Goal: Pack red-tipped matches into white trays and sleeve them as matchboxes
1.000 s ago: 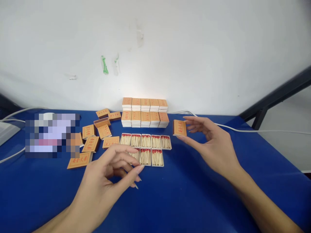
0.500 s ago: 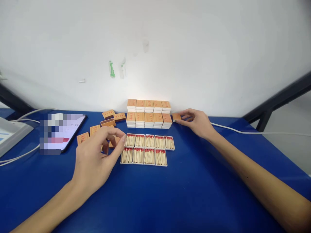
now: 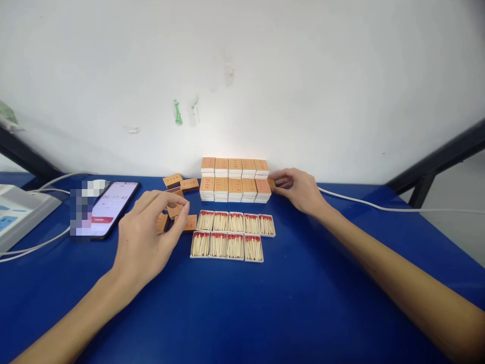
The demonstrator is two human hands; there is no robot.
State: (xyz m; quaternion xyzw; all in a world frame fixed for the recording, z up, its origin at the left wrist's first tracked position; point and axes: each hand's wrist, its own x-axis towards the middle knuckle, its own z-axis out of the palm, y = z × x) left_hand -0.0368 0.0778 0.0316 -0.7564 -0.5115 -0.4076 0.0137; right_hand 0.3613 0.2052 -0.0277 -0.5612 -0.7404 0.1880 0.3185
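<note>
My right hand [image 3: 297,189] grips an orange matchbox [image 3: 272,184] at the right end of the stacked matchboxes [image 3: 235,187]. Those stand in two rows against the wall, orange tops up and white sides facing me. In front lie two rows of white trays [image 3: 235,246] full of red-tipped matches. My left hand [image 3: 146,232] hovers left of the trays, thumb and fingertips together; whether anything is between them is too small to tell. Around and partly behind it lie loose orange sleeves [image 3: 189,183].
A phone [image 3: 113,207] showing a timer lies at the left, beside a white device [image 3: 26,212] and cables. Another white cable [image 3: 359,201] runs right from behind my right hand. Dark metal bars [image 3: 435,162] slant at both sides.
My right hand has pushed the matchbox left against the stack's end. My left hand has drawn slightly left from the trays, its fingertips closing. The view has shifted slightly.
</note>
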